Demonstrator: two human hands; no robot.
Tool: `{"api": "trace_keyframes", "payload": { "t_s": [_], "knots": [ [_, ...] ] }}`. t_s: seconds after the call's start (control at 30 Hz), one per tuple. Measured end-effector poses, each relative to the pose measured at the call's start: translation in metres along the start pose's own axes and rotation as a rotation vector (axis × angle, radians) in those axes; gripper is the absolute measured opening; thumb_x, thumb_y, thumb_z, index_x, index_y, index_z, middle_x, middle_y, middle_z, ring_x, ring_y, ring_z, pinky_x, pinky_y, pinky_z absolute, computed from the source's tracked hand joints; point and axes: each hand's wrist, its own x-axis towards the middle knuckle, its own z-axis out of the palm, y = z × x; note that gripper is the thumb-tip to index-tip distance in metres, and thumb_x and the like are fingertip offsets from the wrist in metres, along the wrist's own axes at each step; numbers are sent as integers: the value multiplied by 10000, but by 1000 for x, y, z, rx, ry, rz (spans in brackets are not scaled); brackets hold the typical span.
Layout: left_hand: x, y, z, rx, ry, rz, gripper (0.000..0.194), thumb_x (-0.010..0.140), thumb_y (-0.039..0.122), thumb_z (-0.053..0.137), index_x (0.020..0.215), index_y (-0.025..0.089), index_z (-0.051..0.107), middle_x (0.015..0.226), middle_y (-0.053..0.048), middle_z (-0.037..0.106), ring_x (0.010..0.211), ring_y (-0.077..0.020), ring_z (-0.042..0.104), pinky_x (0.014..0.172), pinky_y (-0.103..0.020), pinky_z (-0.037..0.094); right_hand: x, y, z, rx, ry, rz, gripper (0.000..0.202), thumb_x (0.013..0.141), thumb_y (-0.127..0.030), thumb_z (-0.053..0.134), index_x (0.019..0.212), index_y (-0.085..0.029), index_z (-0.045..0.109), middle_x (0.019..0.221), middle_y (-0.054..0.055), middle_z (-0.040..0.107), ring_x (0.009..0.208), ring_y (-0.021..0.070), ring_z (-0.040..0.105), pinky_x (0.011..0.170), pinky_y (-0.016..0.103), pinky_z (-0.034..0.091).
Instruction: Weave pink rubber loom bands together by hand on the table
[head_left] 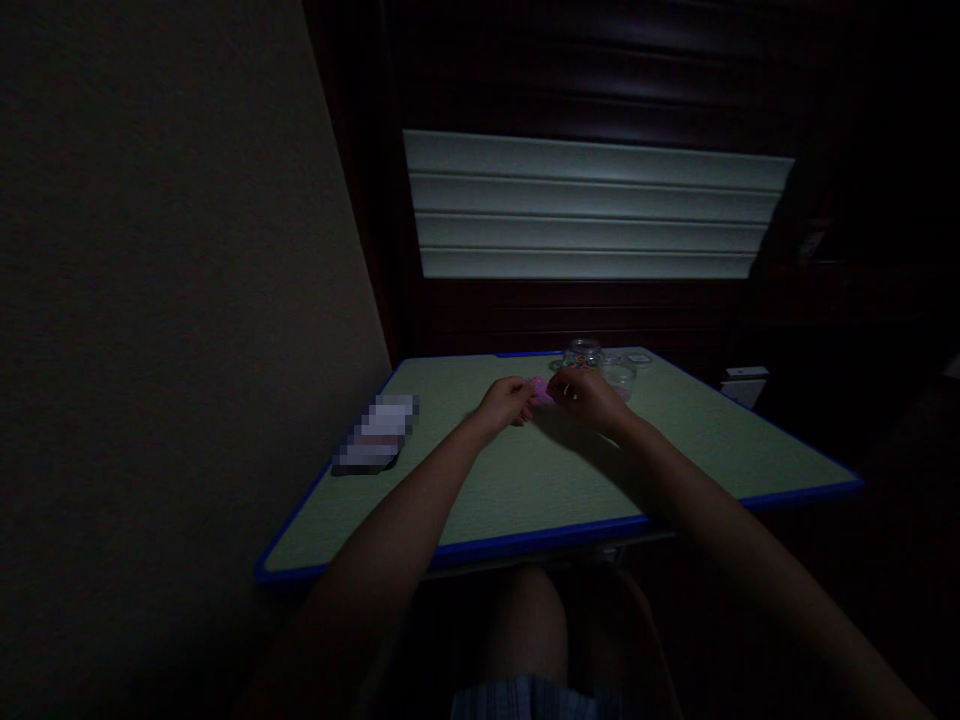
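Head view: left hand [504, 406] pinches a pink piece [538, 389], best held steady for the right hand [590, 397] alongside, whose grip I can't tell.

The room is very dim, and its right side is nearly black. At left there is a plain wall [165, 300]. Beyond the pale green, blue-edged surface [517, 490], dark panelling [555, 60] surrounds a whitish ribbed panel [592, 232].

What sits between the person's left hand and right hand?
In the head view, a small pink object, its exact form unclear, sits between the left hand and right hand.
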Motion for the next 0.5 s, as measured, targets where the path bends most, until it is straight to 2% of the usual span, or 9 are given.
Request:
{"api": "trace_keyframes", "payload": {
  "t_s": [0.33,0.5],
  "knots": [
    [5,-3,-1,13,37,33,198,829,264,444,694,137,515,491,33,503,417,-55,483,413,-140,366,0,4,2,-13,-10,-6,159,765,-159,488,847,-134,622,753,50,619,619,108,515,570,204,348],
    [7,-6,-1,21,47,33,185,827,260,446,700,140,510,493,32,504,406,-57,477,401,-142,357,-1,7,5,10,25,40,221,794,-148,446,951,-148,602,829,66,629,676,119,534,616,215,370]
  ]
}}
